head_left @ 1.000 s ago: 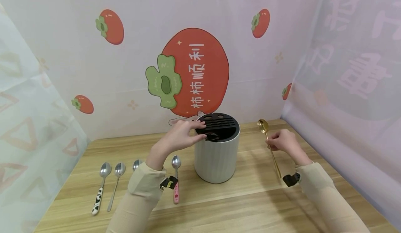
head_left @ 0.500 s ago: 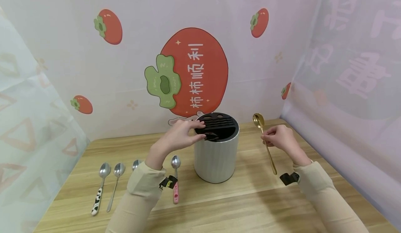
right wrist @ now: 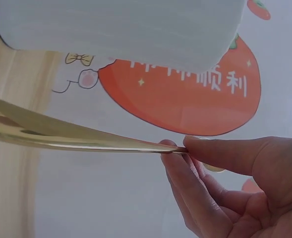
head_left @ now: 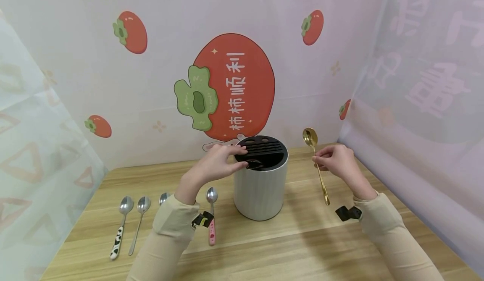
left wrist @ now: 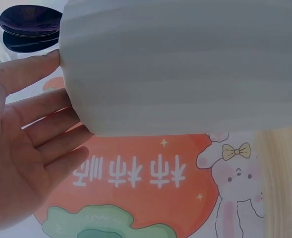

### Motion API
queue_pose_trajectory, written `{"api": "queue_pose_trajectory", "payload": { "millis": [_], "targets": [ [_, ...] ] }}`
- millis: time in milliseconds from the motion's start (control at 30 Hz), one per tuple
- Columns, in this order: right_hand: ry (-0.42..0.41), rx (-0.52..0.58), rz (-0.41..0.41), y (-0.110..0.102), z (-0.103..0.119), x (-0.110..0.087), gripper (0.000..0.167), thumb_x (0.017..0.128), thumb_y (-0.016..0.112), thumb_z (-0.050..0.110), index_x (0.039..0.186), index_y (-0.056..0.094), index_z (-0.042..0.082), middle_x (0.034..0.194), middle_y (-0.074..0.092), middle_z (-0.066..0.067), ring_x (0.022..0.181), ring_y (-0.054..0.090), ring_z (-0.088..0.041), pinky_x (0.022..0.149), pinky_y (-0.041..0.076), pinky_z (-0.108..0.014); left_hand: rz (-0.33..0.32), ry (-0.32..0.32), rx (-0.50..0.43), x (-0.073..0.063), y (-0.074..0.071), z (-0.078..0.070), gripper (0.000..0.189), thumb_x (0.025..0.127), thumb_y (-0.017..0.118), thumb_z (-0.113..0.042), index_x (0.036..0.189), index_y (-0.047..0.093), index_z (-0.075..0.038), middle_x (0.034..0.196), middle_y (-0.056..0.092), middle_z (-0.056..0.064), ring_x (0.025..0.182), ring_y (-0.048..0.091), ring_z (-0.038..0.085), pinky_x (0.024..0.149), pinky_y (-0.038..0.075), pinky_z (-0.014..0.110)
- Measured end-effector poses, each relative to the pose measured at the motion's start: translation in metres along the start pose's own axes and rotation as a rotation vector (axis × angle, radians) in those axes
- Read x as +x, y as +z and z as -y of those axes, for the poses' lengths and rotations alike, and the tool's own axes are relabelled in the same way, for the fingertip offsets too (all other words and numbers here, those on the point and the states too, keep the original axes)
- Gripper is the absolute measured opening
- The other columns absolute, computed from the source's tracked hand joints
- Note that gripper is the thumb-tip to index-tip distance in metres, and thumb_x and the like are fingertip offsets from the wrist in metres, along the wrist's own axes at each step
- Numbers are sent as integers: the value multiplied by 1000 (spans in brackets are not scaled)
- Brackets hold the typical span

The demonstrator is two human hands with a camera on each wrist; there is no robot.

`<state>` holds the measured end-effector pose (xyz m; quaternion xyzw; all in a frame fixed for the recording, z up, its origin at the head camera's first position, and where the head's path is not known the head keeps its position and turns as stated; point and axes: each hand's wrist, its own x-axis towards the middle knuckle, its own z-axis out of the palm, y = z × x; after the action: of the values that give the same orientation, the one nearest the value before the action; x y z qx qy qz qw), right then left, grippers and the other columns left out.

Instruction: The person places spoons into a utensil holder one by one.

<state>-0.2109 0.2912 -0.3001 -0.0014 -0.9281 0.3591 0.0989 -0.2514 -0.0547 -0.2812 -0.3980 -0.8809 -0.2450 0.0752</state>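
My right hand pinches the handle of a long gold spoon between thumb and fingers, to the right of the holder. The spoon's bowl points up and away, its handle end slants down over the table. Up close in the right wrist view, the gold handle runs left from the fingertips. At the left rim of a white ribbed utensil holder with a black slotted top, my left hand touches with extended thumb and fingers. Dark, shiny spoon bowls stick out beyond the rim near that thumb.
On the table's left lie a spoon with a cow-print handle, a plain silver spoon, another spoon partly hidden by the left sleeve, and a pink-handled spoon. A patterned cloth hangs behind.
My right hand has raised the gold spoon off the table and brought it slightly left, towards the holder. My left hand has stayed at the rim.
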Motion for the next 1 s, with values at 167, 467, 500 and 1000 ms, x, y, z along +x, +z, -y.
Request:
{"api": "queue_pose_trajectory", "payload": {
  "millis": [167,467,500,1000],
  "targets": [
    [-18,3,-23,-2,8,-2,29,87,68,23,97,68,-5,83,73,-15,65,71,-17,59,56,-26,-3,1,4,1,0,1,38,89,66,-32,120,66,-10,129,61,3,102,63,16,85,48,32],
    [-52,-2,-57,-6,22,-4,32,88,67,28,98,69,-2,83,73,-14,65,70,-15,58,55,-25,0,1,5,0,0,0,38,89,66,-32,120,66,-10,130,61,3,99,64,15,85,47,32],
    [-54,0,-61,-6,24,-4,32,88,67,29,98,69,-2,84,73,-14,66,71,-16,59,55,-25,-1,1,5,0,0,0,38,88,66,-32,119,66,-10,130,61,3,99,64,15,84,47,32],
    [-123,73,-136,-6,51,-3,27,86,70,25,93,69,-1,84,73,-16,65,71,-13,59,55,-22,-4,11,6,0,0,0,38,89,66,-32,119,66,-10,129,61,4,96,64,16,85,47,33]
  ]
}}
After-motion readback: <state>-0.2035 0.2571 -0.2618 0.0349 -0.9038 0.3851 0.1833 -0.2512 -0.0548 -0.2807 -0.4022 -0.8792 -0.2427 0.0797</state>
